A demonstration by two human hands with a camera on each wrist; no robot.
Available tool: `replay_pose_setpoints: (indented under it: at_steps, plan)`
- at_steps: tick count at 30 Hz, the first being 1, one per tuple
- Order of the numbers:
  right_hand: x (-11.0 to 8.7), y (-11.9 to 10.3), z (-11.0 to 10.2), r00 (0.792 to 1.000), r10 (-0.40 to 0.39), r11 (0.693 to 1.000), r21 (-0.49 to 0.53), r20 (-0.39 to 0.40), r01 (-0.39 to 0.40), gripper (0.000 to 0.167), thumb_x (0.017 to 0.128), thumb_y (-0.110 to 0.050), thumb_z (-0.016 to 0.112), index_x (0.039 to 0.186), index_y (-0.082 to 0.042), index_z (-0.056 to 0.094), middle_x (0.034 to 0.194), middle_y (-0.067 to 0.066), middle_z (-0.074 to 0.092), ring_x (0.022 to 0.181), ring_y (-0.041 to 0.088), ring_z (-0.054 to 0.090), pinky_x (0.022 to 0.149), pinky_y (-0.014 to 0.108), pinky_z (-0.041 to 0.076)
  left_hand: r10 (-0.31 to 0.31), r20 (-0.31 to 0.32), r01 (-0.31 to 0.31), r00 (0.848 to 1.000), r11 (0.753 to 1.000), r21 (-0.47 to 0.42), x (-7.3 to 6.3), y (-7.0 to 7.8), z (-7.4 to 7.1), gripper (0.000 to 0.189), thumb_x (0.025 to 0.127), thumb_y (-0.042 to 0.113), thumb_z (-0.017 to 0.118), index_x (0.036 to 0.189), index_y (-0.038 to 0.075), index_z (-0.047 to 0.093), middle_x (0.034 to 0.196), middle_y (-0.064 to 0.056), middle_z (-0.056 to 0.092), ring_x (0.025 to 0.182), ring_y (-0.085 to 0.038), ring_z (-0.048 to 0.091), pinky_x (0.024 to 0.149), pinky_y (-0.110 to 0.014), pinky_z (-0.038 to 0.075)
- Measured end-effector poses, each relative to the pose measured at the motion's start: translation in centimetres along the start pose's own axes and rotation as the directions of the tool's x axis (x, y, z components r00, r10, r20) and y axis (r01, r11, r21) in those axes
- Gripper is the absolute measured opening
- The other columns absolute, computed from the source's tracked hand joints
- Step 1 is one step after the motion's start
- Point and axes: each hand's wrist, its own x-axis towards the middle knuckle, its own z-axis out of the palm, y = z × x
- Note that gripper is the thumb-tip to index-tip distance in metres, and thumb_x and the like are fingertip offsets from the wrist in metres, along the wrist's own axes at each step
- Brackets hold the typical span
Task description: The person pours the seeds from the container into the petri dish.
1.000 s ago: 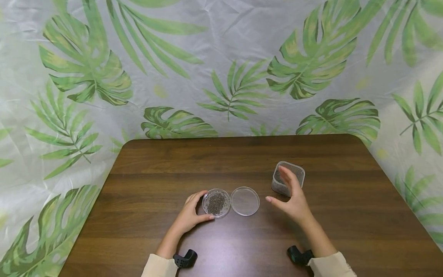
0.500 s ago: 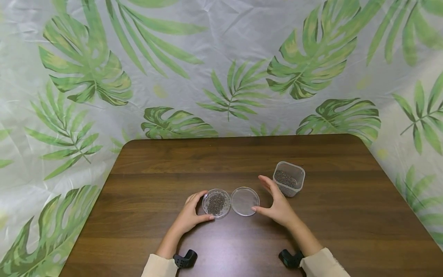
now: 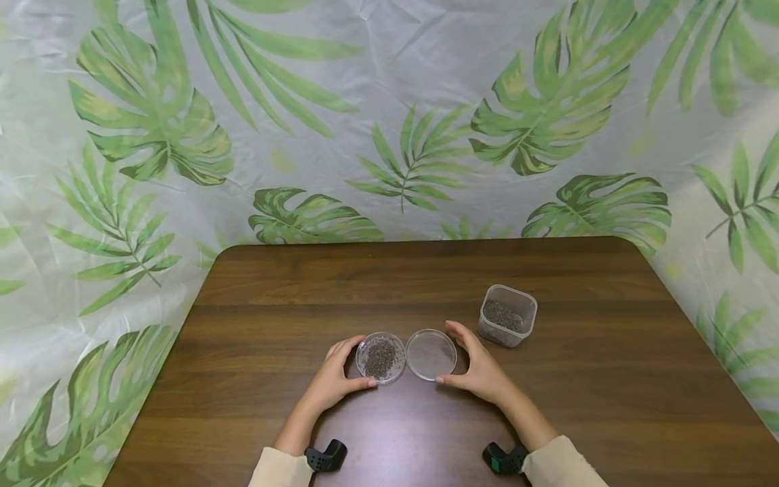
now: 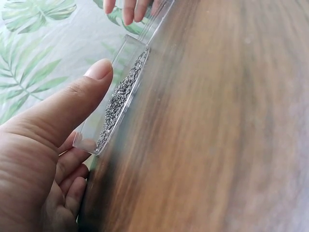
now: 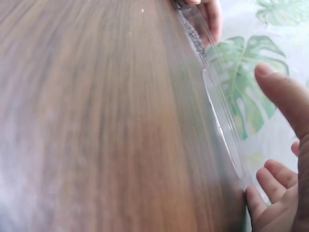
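Observation:
A round clear petri dish [image 3: 399,343] with a pile of small speckled grey seeds [image 3: 380,357] lies on the table. My left hand [image 3: 331,380] holds it from the left, thumb at the near rim and fingers round the far side. In the left wrist view the thumb covers part of the clear wall [image 4: 128,47]. Right beside the dish, almost rim to rim, lies an empty clear dish half [image 3: 431,355]. My right hand [image 3: 482,372] spreads round its right side. Seen from the right wrist, that thumb stands clear of the shallow half [image 5: 226,126], with fingertips near its edge.
Behind my right hand stands a square clear plastic tub [image 3: 508,335], open at the top, with more of the seeds inside. The brown wooden table [image 3: 292,284] ends at a leaf-printed cloth [image 3: 414,88] hanging behind it.
My right hand has moved left and slightly down from beside the tub to the empty dish half, uncovering the tub. The left hand and the seed dish have stayed in place.

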Motion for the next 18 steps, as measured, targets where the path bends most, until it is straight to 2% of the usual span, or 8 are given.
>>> replay_pose_setpoints:
  at_steps: [4, 10, 15, 18]
  plan:
    - [0.1, 0.8, 0.2, 1.0, 0.025, 0.999, -0.032, 0.01, -0.025, 0.096, 0.06, -0.01, 0.083, 0.136, 0.003, 0.026, 0.132, 0.027, 0.036, 0.121, 0.038, 0.035, 0.097, 0.049, 0.027, 0.004, 0.001, -0.004, 1.0, 1.0, -0.005, 0.0, 0.1, -0.1, 0.084, 0.063, 0.038, 0.08, 0.133, 0.008, 0.042, 0.131, -0.008, 0.044, 0.122, -0.025, 0.033, 0.098, -0.045, 0.029]
    - [0.3, 3.5, 0.6, 0.998, 0.053, 0.992, -0.112, 0.034, -0.049, 0.104, 0.059, -0.027, 0.085, 0.14, -0.009, 0.024, 0.135, 0.015, 0.038, 0.122, 0.028, 0.037, 0.097, 0.049, 0.028, -0.01, -0.004, 0.01, 1.0, 1.0, 0.0, -0.1, 0.1, -0.1, 0.083, 0.063, 0.037, 0.08, 0.133, 0.011, 0.042, 0.131, -0.006, 0.044, 0.122, -0.023, 0.032, 0.098, -0.044, 0.028]
    - [0.3, 4.0, 0.6, 0.996, 0.057, 0.99, -0.135, 0.068, -0.047, 0.103, 0.06, -0.035, 0.083, 0.141, -0.014, 0.022, 0.137, 0.009, 0.037, 0.124, 0.022, 0.034, 0.099, 0.045, 0.028, -0.01, -0.004, 0.01, 1.0, 1.0, -0.001, -0.1, 0.1, -0.1, 0.083, 0.063, 0.037, 0.08, 0.132, 0.011, 0.042, 0.131, -0.006, 0.044, 0.123, -0.024, 0.032, 0.098, -0.045, 0.028]
    - [0.3, 4.0, 0.6, 0.996, 0.051, 0.987, -0.156, 0.078, -0.038, 0.102, 0.061, -0.034, 0.083, 0.141, -0.012, 0.022, 0.138, 0.01, 0.035, 0.125, 0.022, 0.032, 0.1, 0.045, 0.027, -0.008, -0.004, 0.008, 1.0, 1.0, -0.003, -0.1, 0.1, 0.0, 0.083, 0.063, 0.038, 0.08, 0.133, 0.011, 0.042, 0.131, -0.006, 0.043, 0.123, -0.024, 0.032, 0.098, -0.045, 0.028]
